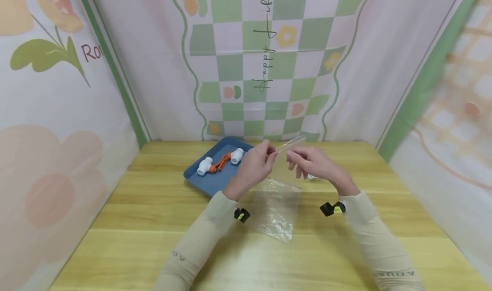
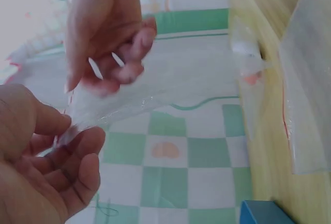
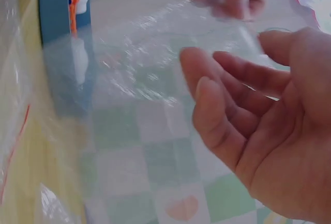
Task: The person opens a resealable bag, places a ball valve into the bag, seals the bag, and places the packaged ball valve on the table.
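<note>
My left hand (image 1: 253, 163) pinches the edge of a clear plastic zip bag (image 1: 292, 144), held up above the table. In the left wrist view the thumb and fingertips close on the bag's corner, beside its red seal line. My right hand (image 1: 315, 163) is right beside the bag's top edge, thumb and fingers apart and loosely bent. The right wrist view shows the bag (image 3: 150, 53) spread thin between the hands, see-through and wrinkled. Another clear zip bag (image 1: 278, 205) lies flat on the table below the hands.
Left of my hands a blue tray (image 1: 215, 182) holds two white valve-like pipe fittings (image 1: 205, 166) with orange handles. Past my right hand, a clear bag with a white and orange item (image 2: 245, 50) lies on the wooden table (image 1: 127, 214). Patterned curtains (image 1: 261, 69) enclose the table.
</note>
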Tool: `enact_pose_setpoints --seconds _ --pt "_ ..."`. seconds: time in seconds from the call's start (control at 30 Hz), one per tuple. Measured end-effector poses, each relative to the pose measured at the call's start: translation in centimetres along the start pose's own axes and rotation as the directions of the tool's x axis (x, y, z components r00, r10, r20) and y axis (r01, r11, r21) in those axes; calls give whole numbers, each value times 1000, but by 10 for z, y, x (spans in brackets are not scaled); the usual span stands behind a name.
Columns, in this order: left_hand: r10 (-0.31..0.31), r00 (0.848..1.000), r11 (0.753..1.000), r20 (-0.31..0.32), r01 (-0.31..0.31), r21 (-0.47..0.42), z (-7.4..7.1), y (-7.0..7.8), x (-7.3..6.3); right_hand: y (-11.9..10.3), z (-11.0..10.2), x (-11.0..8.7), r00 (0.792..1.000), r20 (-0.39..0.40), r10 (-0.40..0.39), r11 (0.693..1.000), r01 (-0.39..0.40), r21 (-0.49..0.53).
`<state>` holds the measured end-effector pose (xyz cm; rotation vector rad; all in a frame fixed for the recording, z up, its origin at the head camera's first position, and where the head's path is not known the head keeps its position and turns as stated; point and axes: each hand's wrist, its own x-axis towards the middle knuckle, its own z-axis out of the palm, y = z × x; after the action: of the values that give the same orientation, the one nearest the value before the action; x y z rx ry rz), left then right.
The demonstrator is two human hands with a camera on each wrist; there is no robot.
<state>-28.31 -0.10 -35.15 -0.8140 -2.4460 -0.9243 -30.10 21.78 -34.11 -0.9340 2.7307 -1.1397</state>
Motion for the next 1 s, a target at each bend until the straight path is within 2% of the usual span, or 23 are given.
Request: enact_pose_setpoints --seconds 0.1,0.2,0.3,0.53,0.67,0.83,1.0 --pt "84 996 996 6 -84 -3 -3 7 -3 -3 3 1 1000 -28 -10 998 12 67" --pt "169 985 985 13 -169 -27 -5 13 -6 -6 5 1 998 -55 -40 993 46 111" --pt "204 979 977 11 -202 -65 -5 16 -8 -11 5 2 995 -67 -72 984 82 157" --pt "191 982 975 15 -188 -118 -8 17 -13 -25 3 -1 988 -85 -132 967 147 208" --pt "175 984 972 -20 -176 -155 -10 17 -15 -31 2 -2 982 -95 -166 958 183 219" --pt "116 991 972 -63 -126 -197 -14 19 -18 -39 4 -3 973 -96 -210 953 225 202" --pt "116 989 976 -89 -130 -176 -18 22 -21 -47 6 -3 967 -92 -238 954 251 162"
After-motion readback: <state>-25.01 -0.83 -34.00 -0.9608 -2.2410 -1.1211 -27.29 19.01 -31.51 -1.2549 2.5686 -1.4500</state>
